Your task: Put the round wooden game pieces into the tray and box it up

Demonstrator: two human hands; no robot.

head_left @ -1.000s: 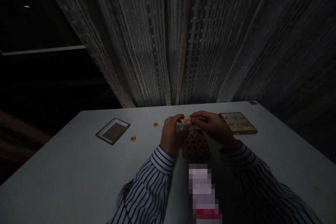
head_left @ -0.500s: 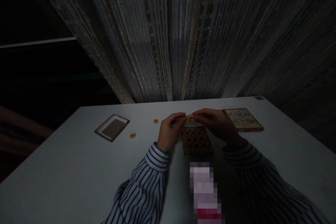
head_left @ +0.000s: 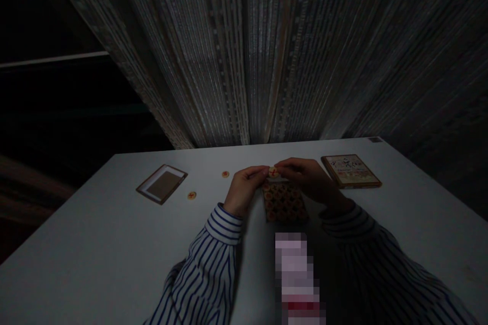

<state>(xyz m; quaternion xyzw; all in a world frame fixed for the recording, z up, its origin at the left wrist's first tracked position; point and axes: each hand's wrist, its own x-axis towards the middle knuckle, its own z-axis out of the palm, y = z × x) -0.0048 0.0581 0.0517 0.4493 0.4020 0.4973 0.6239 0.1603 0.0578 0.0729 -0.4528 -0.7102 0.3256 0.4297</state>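
Between my two hands a round xiangqi piece (head_left: 273, 172) with a red character is held up, face toward me. The fingertips of my left hand (head_left: 246, 188) pinch its left edge. My right hand (head_left: 310, 180) grips its right edge between thumb and fingers. Just below lies a dark box (head_left: 285, 204) filled with rows of similar round pieces. Left of my left hand, two loose xiangqi pieces rest on the table: one piece (head_left: 225, 174) farther back and another piece (head_left: 191, 195) closer to me.
On the white table (head_left: 114, 244), a framed tray-like lid (head_left: 162, 184) lies at the left. A flat case with a printed cover (head_left: 351, 170) sits at the right. Behind the far edge hangs a string curtain (head_left: 247, 61). A pixelated patch (head_left: 297, 274) covers the near middle.
Both hands keep hold of the xiangqi piece, which has turned slightly and shifted a little left. The loose pieces and the box stay in place; the view has tilted slightly.
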